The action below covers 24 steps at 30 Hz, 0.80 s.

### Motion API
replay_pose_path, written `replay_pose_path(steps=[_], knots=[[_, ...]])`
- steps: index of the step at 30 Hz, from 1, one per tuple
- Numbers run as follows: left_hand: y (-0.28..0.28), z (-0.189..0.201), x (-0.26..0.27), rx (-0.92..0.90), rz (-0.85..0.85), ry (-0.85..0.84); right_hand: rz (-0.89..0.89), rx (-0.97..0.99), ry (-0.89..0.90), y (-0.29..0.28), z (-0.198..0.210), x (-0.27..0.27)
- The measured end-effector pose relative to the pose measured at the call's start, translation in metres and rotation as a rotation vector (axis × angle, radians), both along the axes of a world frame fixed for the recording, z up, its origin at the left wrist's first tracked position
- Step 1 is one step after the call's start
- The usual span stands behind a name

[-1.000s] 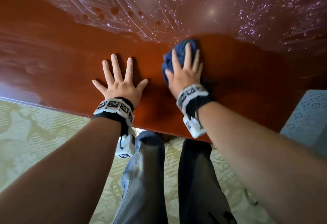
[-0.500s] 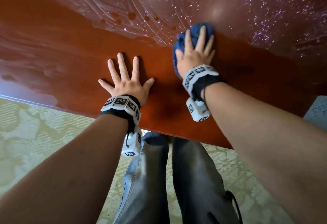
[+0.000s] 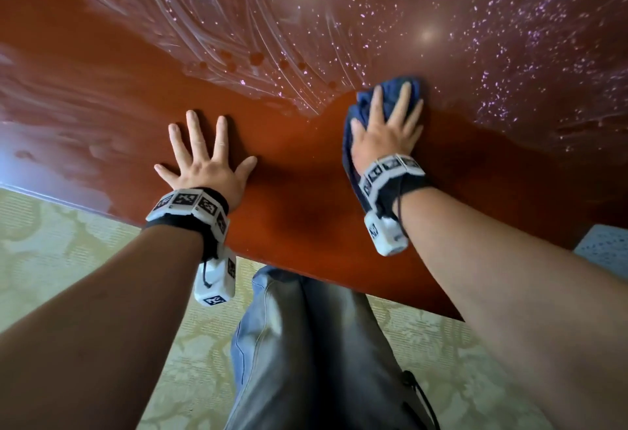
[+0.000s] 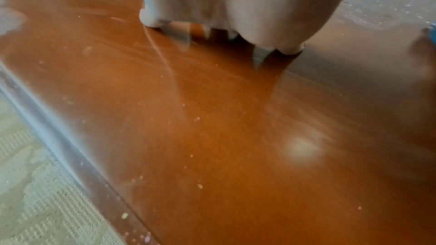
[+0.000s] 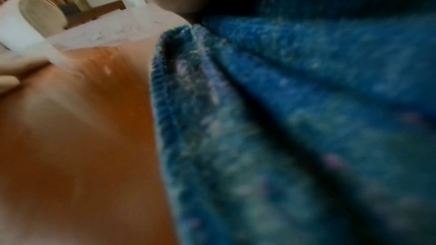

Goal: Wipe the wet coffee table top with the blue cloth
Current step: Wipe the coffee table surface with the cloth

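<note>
The glossy red-brown coffee table top (image 3: 299, 171) fills the upper half of the head view; its far part carries curved wet streaks and droplets (image 3: 258, 32). My right hand (image 3: 387, 123) lies flat with straight fingers on the bunched blue cloth (image 3: 360, 103), pressing it onto the table at the edge of the wet zone. The right wrist view shows the cloth (image 5: 295, 118) up close on the wood (image 5: 82, 128). My left hand (image 3: 204, 154) rests flat on the table with fingers spread, holding nothing; its palm (image 4: 235, 3) shows in the left wrist view.
The table's near edge (image 3: 339, 280) runs diagonally across the head view, with pale patterned carpet (image 3: 68, 253) below it and my legs (image 3: 312, 355) against it. A light blue patterned surface (image 3: 608, 249) sits at the right edge.
My right hand has slid the cloth farther away and to the right, into the wet streaked area. My left hand stays planted flat in the same spot.
</note>
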<state>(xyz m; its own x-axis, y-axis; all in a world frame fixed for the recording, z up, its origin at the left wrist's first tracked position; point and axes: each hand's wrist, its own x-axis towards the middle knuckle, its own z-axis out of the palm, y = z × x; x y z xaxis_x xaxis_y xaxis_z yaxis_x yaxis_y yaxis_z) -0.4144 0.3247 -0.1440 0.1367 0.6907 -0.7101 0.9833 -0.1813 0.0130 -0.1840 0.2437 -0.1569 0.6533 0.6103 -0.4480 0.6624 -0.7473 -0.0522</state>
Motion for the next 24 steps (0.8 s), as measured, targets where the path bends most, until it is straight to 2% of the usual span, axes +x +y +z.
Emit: replay_pose_path(steps=[2, 4, 7, 10, 13, 18, 21, 24], knots=[[0.000, -0.001, 0.000, -0.002, 0.011, 0.012, 0.104, 0.033, 0.018, 0.032, -0.003, -0.020], [0.002, -0.001, -0.001, 0.001, 0.030, 0.015, 0.265, 0.056, 0.037, 0.036, -0.004, -0.049], [0.007, 0.000, 0.003, 0.007, 0.090, 0.010, 0.427, 0.072, 0.071, -0.002, 0.000, -0.070], [0.011, 0.001, 0.005, 0.012, 0.126, 0.016, 0.497, -0.022, 0.128, -0.040, 0.003, -0.054], [0.014, 0.000, 0.006, -0.006, 0.139, 0.014, 0.395, -0.011, 0.088, -0.036, 0.004, -0.024], [0.023, 0.003, 0.003, -0.049, 0.123, 0.018, 0.066, 0.011, -0.003, 0.039, -0.002, -0.023], [0.035, 0.005, -0.006, -0.070, 0.074, 0.015, 0.118, 0.046, 0.025, 0.069, -0.003, -0.062], [0.056, 0.005, -0.021, -0.064, -0.003, 0.016, 0.260, 0.054, 0.070, 0.062, -0.003, -0.107]])
